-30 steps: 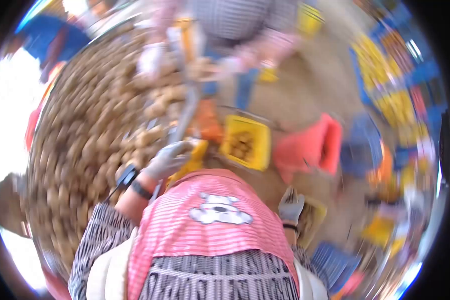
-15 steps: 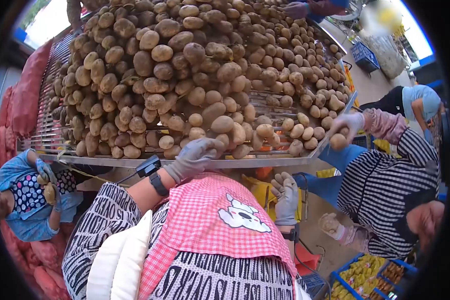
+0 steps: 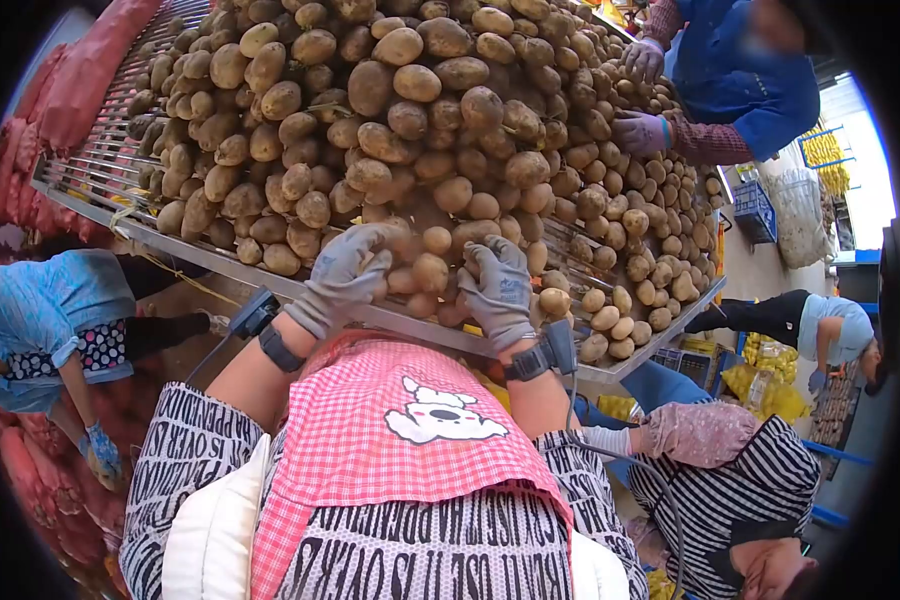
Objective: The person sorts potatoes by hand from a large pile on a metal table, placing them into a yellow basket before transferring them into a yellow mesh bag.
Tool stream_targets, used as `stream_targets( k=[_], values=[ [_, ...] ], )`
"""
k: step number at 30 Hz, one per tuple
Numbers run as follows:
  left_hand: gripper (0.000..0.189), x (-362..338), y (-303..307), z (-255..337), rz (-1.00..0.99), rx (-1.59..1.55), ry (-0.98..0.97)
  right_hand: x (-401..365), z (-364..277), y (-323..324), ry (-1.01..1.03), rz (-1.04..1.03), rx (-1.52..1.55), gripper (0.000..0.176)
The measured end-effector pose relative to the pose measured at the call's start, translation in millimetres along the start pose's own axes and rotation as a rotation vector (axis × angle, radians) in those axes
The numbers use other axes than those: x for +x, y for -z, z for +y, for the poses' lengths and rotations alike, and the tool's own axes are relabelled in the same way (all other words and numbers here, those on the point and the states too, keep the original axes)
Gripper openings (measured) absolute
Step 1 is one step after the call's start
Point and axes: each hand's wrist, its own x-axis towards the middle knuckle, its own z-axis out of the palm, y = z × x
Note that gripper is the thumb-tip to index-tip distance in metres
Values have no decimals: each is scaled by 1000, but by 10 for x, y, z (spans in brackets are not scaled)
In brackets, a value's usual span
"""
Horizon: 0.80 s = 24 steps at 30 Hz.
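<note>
My left hand [image 3: 345, 275], in a grey glove, reaches over the near rim with its fingers curved and apart against the potatoes [image 3: 430, 272]. Opposite it, my right hand [image 3: 500, 290], also gloved, touches the same small group from the right, its fingers bent and thumb apart. Several potatoes lie between the two hands, slightly blurred. I cannot make out a firm grip in either hand. A large potato heap [image 3: 410, 120] rises behind them on a slatted metal table [image 3: 80, 185]. Both wrists wear black bands with small devices.
A person in blue [image 3: 745, 80] has gloved hands in the heap's far right. A striped-shirt worker [image 3: 740, 480] leans at my right; another person [image 3: 55, 320] bends at my left. Red sacks [image 3: 80, 85] lie on the left. A blue crate [image 3: 755, 210] stands beyond the table.
My right hand has come up from beside the apron to the potatoes. My view has swung, bringing the blue-clad person into sight. The person on the left has bent down.
</note>
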Motion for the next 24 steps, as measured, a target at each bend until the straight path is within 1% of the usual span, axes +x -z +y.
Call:
stream_targets(
  k=[2,3,5,6,7,8,9,10,11,12,13,14,15,17,18,19,21,22,23,24],
  values=[
    [30,257,-73,224,11,1,-167,-14,108,18,-57,5,20,40],
    [30,374,-136,247,18,1,-168,-7,209,26,-50,5,17,40],
    [33,602,-256,286,-18,67,-167,-21,494,64,-350,53,41,40],
    [40,681,-334,268,-62,53,-93,-79,749,47,-468,90,71,41],
    [40,726,-402,337,-64,51,-100,-157,1005,47,-587,130,101,43],
    [45,781,-479,430,-134,243,-77,-201,1164,124,-679,143,566,43],
    [50,816,-563,515,-203,432,-53,-264,1196,207,-766,227,825,39],
    [49,800,-722,504,-164,532,-96,-373,1374,240,-771,327,970,34],
    [49,844,-852,476,-161,524,-108,-445,1554,263,-766,431,1115,31],
    [45,895,-969,447,-171,542,-125,-435,1500,369,-759,440,1107,31],
    [40,934,-1080,411,-178,562,-138,-371,1300,515,-956,562,1398,27],
    [32,897,-1196,382,-107,580,-248,-308,1183,585,-1152,677,1695,25],
    [32,912,-1282,312,-98,580,-248,-276,1181,577,-1144,671,1695,25],
    [26,947,-1397,215,-153,599,-290,-219,1210,547,-1118,670,1784,21],
    [21,924,-1326,294,-136,550,-340,-163,1216,547,-1071,575,1802,18],
    [21,857,-1332,268,-131,552,-338,-101,1219,536,-1066,569,1803,18],
    [24,774,-1332,193,-236,458,-499,147,1180,457,-396,353,911,20],
    [31,800,-1191,322,-361,396,-378,432,800,725,-626,238,1154,36],
    [31,817,-1061,440,-354,402,-371,640,668,733,-619,229,1158,36],
    [36,833,-950,547,-397,345,-271,828,576,716,-560,149,1022,47]
  ],
)
